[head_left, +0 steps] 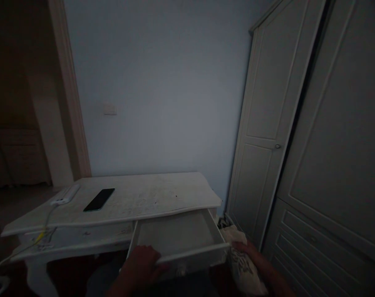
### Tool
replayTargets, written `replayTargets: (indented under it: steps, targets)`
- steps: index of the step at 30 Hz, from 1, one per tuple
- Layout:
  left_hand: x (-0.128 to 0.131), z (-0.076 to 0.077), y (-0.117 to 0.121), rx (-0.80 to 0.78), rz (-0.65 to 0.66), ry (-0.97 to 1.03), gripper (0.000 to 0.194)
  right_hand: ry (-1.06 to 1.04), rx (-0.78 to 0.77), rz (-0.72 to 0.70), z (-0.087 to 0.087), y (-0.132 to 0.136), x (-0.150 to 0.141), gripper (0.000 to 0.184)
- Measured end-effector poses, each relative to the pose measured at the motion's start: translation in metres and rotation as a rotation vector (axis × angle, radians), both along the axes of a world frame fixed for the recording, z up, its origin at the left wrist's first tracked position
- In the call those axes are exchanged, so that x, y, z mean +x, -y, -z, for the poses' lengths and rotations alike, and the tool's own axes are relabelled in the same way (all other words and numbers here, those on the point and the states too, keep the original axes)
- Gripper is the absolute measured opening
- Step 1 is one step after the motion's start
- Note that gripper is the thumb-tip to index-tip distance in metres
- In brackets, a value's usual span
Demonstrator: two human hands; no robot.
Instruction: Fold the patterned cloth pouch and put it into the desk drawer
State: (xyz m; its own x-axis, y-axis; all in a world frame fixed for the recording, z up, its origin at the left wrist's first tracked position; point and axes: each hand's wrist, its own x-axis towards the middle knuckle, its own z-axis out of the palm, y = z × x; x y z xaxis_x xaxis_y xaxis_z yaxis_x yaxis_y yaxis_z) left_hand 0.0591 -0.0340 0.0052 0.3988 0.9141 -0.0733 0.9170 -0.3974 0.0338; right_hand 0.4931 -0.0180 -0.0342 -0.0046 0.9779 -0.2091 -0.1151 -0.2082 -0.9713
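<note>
A pulled-out white drawer (pixel 178 235) juts from the right half of a white desk (pixel 162 185), with nothing visible on its pale bottom. My left hand (pixel 144 264) is closed over the top edge of the drawer's front, near its left corner. Just past the drawer's right side, my right hand (pixel 245 249) is closed on a pale cloth (pixel 241 264) with dark markings, which hangs down in folds. Dim light hides the details of the fingers and of the cloth's shape.
On the desktop's left lie a dark phone (pixel 99 200) and a white power strip (pixel 65 194), its cable (pixel 48 218) hanging over the front edge. A second drawer (pixel 91 233) is shut. Close on the right stands a tall wardrobe (pixel 264 123). A wall switch (pixel 110 109) sits above the desk.
</note>
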Motion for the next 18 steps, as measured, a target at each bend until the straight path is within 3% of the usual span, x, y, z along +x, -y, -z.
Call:
replayTargets:
  steps: [7, 12, 15, 18]
  targets:
    - [0.003, -0.006, -0.022, 0.066, 0.018, 0.002, 0.06, -0.146, -0.13, 0.067, 0.007, -0.003, 0.017, 0.054]
    - [-0.003, -0.009, -0.035, 0.075, 0.033, 0.012, 0.063, -0.101, 0.191, 0.276, 0.019, -0.013, -0.013, 0.066]
    - [-0.005, -0.01, -0.038, 0.071, 0.038, 0.015, 0.062, 0.092, 0.413, 0.334, 0.033, -0.018, -0.032, 0.074]
    - [-0.005, -0.009, -0.038, 0.069, 0.044, 0.013, 0.063, 0.341, 0.581, 0.351, 0.045, -0.017, -0.041, 0.068]
